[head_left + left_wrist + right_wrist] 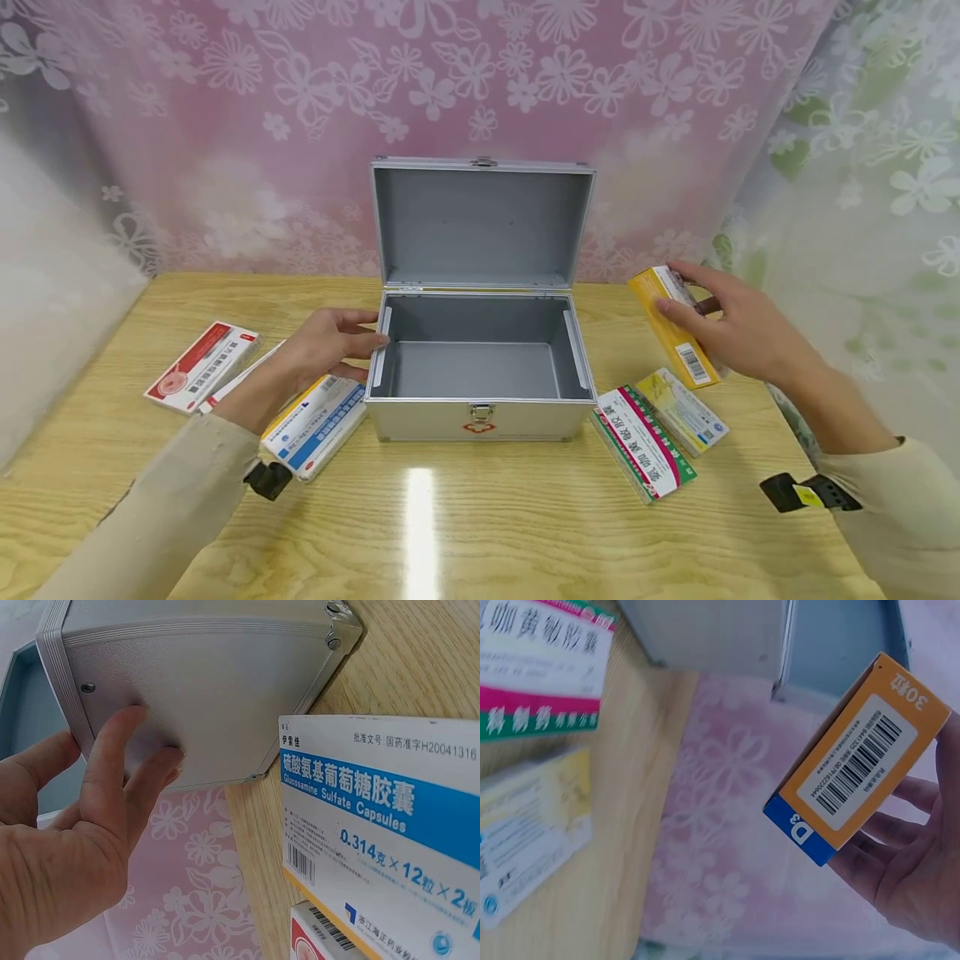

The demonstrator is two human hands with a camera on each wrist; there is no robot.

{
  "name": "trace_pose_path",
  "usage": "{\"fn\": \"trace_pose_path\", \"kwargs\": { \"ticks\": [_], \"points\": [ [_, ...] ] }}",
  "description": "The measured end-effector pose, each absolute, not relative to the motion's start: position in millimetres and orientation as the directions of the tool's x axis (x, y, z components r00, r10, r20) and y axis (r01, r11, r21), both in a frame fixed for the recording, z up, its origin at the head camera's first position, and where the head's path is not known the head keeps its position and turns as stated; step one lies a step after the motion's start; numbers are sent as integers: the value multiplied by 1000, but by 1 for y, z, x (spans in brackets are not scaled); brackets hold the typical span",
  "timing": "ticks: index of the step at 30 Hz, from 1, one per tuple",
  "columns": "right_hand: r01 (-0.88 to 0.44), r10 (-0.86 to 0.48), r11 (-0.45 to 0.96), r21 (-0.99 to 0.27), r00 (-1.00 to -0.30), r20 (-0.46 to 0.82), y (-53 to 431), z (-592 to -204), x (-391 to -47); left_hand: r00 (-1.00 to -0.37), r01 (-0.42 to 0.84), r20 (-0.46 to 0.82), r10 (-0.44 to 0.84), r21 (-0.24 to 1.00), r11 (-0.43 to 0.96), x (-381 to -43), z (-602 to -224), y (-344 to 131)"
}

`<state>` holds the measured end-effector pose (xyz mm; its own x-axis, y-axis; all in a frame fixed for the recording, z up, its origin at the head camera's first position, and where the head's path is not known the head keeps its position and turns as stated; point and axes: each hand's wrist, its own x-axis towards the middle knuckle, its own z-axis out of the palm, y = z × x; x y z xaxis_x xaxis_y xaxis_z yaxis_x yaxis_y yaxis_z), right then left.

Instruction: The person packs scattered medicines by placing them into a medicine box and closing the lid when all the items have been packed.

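An aluminium first-aid case [480,421] with a red cross stands on the table, its lid [483,225] raised and its grey inside bare. My left hand [318,346] grips the case's left wall at the rim, fingers against the outer side [195,697] and thumb at the edge. On the right, my right hand [738,321] holds a yellow medicine box [675,333] above the table. Its orange face [866,757] carries a barcode, and a blue strip reads D3. Below it lie a green-white-magenta medicine box [645,442] and a pale yellow-white one [682,411].
Left of the case lie a blue-white capsule box [315,425] and a red-white box [202,367]; another box is partly hidden under my left forearm. A pink flowered curtain [300,142] hangs behind the wooden table [495,517], with a pale one [870,208] at the right.
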<state>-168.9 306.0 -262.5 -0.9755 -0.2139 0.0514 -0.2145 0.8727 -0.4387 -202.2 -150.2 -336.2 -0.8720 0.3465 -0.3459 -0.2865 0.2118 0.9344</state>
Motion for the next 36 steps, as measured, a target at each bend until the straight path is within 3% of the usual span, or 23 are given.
{"fn": "trace_pose_path", "kwargs": {
  "ticks": [14,23,36],
  "points": [
    [-330,-317,785,-523,-941,119,234,-260,-176,-873,-298,-359,331,929,222,-203,-335,-151],
    [-301,-350,644,-703,-933,80,206,-275,-188,-871,-296,-355,340,931,215,-203,-335,-149],
    [-257,-298,694,-673,-953,57,172,-296,-197,-877,-298,-354,326,931,208,-202,-336,-150]
  ]
}}
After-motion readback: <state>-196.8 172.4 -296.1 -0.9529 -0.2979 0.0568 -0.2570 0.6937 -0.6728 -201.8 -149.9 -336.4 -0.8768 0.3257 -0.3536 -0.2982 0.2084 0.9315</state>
